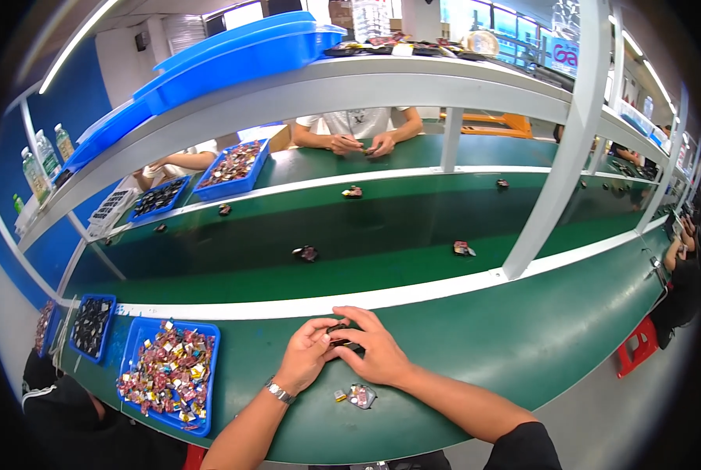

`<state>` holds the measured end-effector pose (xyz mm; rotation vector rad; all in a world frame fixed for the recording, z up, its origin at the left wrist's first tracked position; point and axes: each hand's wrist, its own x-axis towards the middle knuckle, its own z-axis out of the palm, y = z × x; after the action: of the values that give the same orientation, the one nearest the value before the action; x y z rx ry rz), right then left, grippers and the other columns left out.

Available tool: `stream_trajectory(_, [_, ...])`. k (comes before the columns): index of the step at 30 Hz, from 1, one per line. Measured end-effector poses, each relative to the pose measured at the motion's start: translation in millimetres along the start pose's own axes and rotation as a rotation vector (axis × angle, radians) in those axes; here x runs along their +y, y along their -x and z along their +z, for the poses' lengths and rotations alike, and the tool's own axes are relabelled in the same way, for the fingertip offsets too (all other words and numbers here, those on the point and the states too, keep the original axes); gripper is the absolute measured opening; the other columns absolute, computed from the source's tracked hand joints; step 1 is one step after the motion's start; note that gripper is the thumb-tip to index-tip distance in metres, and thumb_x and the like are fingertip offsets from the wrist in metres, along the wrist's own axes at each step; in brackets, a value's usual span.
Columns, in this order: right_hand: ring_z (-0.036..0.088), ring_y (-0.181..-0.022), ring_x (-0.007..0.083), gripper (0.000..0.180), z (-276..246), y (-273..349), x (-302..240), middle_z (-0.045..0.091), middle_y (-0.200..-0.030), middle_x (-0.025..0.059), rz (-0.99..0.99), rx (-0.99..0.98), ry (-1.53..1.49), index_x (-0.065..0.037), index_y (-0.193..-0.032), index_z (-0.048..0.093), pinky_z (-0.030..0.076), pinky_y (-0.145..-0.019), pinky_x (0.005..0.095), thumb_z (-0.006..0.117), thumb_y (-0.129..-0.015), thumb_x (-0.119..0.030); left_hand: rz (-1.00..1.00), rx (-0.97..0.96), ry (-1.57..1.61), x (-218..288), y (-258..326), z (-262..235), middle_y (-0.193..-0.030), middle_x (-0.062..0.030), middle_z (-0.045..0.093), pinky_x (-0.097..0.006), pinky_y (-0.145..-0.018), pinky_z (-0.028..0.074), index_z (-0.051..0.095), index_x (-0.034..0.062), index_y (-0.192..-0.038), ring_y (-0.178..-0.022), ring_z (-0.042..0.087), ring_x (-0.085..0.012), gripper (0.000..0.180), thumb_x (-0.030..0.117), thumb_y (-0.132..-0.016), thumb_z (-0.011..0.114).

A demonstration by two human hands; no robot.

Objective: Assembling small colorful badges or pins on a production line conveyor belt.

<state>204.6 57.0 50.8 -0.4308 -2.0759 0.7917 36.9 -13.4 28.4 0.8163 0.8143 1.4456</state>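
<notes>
Both of my hands meet over the green workbench (460, 345), with fingers closed round a small black plastic part (339, 337). My left hand (306, 354), with a metal watch at the wrist, grips it from the left. My right hand (378, 349) curls over it from the other side and hides much of it. Just below my hands lies a small dark casing with a reddish circuit board (361, 396), a tiny yellow-and-white piece (340, 395) beside it. To the left stands a blue tray (216, 360) heaped with small circuit boards with coloured parts.
Beyond a white rail (413, 294) runs a green conveyor belt (382, 270) carrying several spaced small assemblies. Another blue tray (114, 317) holds black parts at far left. A white shelf frame (550, 149) rises over the belt. Co-workers sit opposite, one person's hands (364, 146) handling something small.
</notes>
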Motion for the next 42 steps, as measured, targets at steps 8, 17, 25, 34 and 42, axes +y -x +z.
stream_trajectory(8, [0.06,-0.09,0.0251,0.022,-3.2,-7.2,1.4,0.063,-0.1,0.0069,-0.157,0.145,0.159,-0.006,-0.091,0.068,0.053,-0.073,0.0338,0.073,-0.072,0.002,-0.036,0.01,0.036,0.7,0.3,1.6,-0.122,-0.0106,0.06,-0.04,-0.1,0.049,0.045,0.0017,-0.13,-0.113,0.059,-0.0197,0.03,0.01,-0.101,0.047])
stream_trajectory(17, [0.06,-0.086,0.0247,0.023,-2.9,-7.8,-4.8,0.062,-0.096,0.007,-0.225,0.061,0.282,-0.005,-0.092,0.067,0.052,-0.07,0.0334,0.072,-0.07,0.001,-0.062,0.029,0.029,-0.4,1.0,0.1,-0.121,-0.0079,0.06,-0.037,-0.098,0.05,0.045,0.0034,-0.131,-0.112,0.059,-0.0174,0.03,0.007,-0.101,0.045])
stream_trajectory(25, [0.059,-0.089,0.0244,0.024,1.9,-4.5,-2.8,0.06,-0.095,0.0082,-0.228,0.076,0.439,-0.002,-0.094,0.065,0.053,-0.073,0.0337,0.069,-0.07,-0.001,-0.081,0.052,-0.021,3.4,0.2,6.3,-0.122,-0.0081,0.061,-0.039,-0.097,0.05,0.047,0.0043,-0.128,-0.111,0.059,-0.0182,0.028,0.006,-0.1,0.047])
stream_trajectory(34, [0.059,-0.084,0.0242,0.022,0.4,-5.2,-0.1,0.06,-0.093,0.0063,-0.249,0.055,0.458,-0.005,-0.092,0.066,0.053,-0.071,0.0336,0.072,-0.071,-0.002,-0.087,0.066,-0.04,3.0,0.9,8.9,-0.121,-0.0079,0.061,-0.038,-0.096,0.051,0.048,0.0041,-0.127,-0.11,0.06,-0.0181,0.027,0.006,-0.1,0.046])
stream_trajectory(42, [0.059,-0.082,0.0231,0.021,-0.1,-4.4,1.0,0.06,-0.092,0.0059,-0.258,0.059,0.491,-0.004,-0.091,0.067,0.053,-0.07,0.0326,0.073,-0.071,-0.003,-0.094,0.071,-0.057,1.7,0.7,8.5,-0.119,-0.0078,0.061,-0.037,-0.095,0.052,0.047,0.0033,-0.127,-0.108,0.061,-0.0179,0.027,0.007,-0.101,0.046])
